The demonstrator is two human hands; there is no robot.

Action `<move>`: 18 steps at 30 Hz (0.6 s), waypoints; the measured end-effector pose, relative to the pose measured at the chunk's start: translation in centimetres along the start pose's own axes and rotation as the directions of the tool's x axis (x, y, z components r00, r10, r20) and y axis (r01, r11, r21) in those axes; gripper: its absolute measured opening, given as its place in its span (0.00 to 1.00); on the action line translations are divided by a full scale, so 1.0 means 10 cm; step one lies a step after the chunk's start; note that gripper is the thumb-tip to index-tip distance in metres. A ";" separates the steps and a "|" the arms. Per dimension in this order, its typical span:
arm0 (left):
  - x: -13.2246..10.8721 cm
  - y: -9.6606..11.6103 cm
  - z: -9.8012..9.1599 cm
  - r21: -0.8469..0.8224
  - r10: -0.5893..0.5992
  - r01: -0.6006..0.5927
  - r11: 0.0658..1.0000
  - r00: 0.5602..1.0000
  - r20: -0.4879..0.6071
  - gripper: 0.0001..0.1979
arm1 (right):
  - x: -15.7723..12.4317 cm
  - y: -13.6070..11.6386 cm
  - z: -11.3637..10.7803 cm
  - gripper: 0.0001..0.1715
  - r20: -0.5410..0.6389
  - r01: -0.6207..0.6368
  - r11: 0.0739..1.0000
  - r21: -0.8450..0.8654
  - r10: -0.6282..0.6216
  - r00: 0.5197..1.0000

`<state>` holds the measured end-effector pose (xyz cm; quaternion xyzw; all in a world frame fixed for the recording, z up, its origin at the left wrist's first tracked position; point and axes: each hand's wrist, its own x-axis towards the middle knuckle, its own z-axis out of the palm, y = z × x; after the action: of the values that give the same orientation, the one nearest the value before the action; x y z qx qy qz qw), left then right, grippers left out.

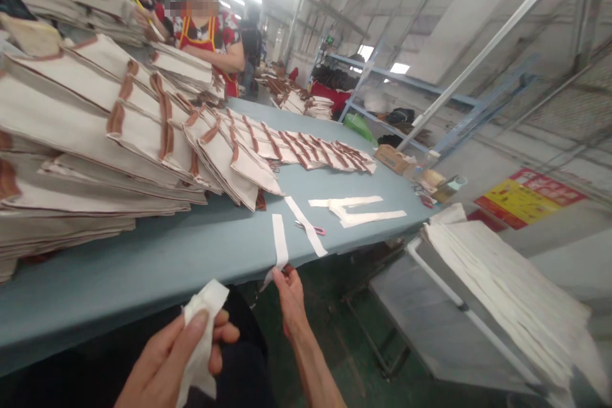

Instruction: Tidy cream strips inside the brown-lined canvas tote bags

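Observation:
In my left hand, low in the view, a folded white fabric strip is pinched between thumb and fingers. My right hand is at the table's front edge, its fingers closed on the near end of another white strip that lies on the blue-grey tabletop. Just right of it rests a loose white strip, crossing over a small pink-handled tool. Farther right lie more off-white strips, partly overlapping.
Stacks of cream fabric pieces with brown trim fill the table's left side. A fanned row of similar pieces runs along the back. A co-worker in a red apron stands across. At right, a cart holds stacked white sheets.

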<state>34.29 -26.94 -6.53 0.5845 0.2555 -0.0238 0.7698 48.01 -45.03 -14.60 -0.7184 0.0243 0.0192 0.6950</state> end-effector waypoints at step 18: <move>1.15 0.92 1.15 -0.087 -0.148 0.150 0.985 0.989 0.029 0.11 | 0.26 -0.35 -0.33 0.27 -0.001 0.010 0.995 -0.104 -0.010 1.000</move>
<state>51.55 -31.55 -1.07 0.5288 0.2904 -0.0765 0.7938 50.77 -48.21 -11.21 -0.7536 0.0203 0.0164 0.6568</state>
